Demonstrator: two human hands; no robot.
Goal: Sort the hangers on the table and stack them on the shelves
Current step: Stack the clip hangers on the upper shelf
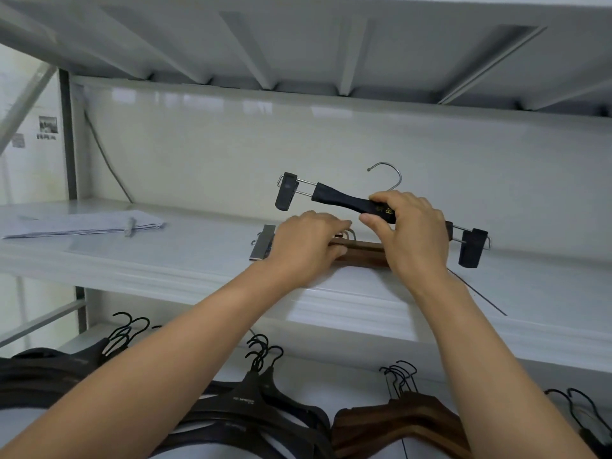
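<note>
My right hand [410,233] grips the middle of a black clip hanger [334,195] with a silver hook, held tilted just above the white shelf [198,260]. Its black clips hang at both ends. My left hand [308,250] rests on a stack of brown wooden clip hangers [364,255] lying on the shelf, fingers curled over the stack's bar. A metal clip [263,243] of that stack shows to the left of my hand. On the shelf below lie stacks of black hangers [251,402] and brown wooden hangers [397,422].
A sheaf of papers [86,223] lies on the left of the upper shelf. A thin dark wire [480,294] crosses the shelf's front edge at the right. The ribbed underside of another shelf [298,44] is close overhead. More black hangers [583,415] lie at the lower right.
</note>
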